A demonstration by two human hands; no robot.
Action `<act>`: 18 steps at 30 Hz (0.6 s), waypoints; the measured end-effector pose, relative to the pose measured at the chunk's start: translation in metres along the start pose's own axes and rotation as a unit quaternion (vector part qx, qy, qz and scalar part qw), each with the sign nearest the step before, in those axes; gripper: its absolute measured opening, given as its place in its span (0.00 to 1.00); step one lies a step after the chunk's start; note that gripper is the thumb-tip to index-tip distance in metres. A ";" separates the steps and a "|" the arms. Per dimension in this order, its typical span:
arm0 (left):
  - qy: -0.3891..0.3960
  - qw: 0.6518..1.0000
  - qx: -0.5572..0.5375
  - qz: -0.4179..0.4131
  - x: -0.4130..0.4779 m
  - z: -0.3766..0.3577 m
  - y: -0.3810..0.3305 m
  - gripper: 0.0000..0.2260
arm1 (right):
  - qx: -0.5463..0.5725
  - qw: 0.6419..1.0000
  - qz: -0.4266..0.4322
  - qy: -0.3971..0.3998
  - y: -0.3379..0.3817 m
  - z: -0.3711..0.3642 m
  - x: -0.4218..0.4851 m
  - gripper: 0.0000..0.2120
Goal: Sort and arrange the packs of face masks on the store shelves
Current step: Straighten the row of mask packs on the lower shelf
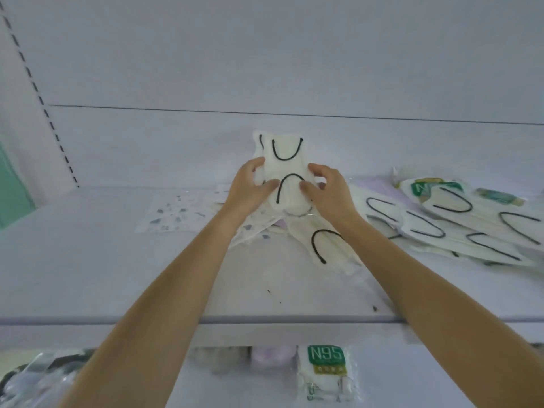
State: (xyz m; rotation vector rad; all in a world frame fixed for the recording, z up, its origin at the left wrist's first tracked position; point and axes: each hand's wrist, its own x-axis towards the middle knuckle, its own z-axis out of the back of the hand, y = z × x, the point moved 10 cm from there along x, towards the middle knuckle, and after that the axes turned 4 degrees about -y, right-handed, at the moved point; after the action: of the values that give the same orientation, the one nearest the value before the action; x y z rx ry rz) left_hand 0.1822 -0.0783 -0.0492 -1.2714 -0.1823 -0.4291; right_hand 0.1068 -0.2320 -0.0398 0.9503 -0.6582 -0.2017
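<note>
A small stack of cream mask packs with black ear loops [284, 167] stands upright near the middle of the white shelf [88, 260]. My left hand [250, 187] grips its left edge, thumb on the front. My right hand [325, 189] grips its right edge the same way. Another cream pack with a black loop [321, 245] lies flat under my right wrist. A pale patterned pack [173, 214] lies flat to the left. A heap of cream packs [459, 225] spreads over the shelf's right side, one with a green label [424, 188].
A lilac pack [374, 187] peeks out behind the right heap. The shelf's back panel [265, 69] rises close behind the stack. On the lower shelf stand an N95 pack [325, 372], a lilac pack [273, 356] and clear-wrapped packs [35, 375] at the left.
</note>
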 end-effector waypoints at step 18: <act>-0.154 0.981 0.104 -0.062 -0.015 0.024 0.014 0.19 | -0.332 0.928 0.085 0.145 -0.052 0.007 -0.001 0.17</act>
State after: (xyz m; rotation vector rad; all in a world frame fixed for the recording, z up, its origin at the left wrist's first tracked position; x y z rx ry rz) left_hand 0.1766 -0.0487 -0.0599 -1.1174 -0.5576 -0.3088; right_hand 0.1082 -0.2661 -0.0792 0.2562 -0.3510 -0.1112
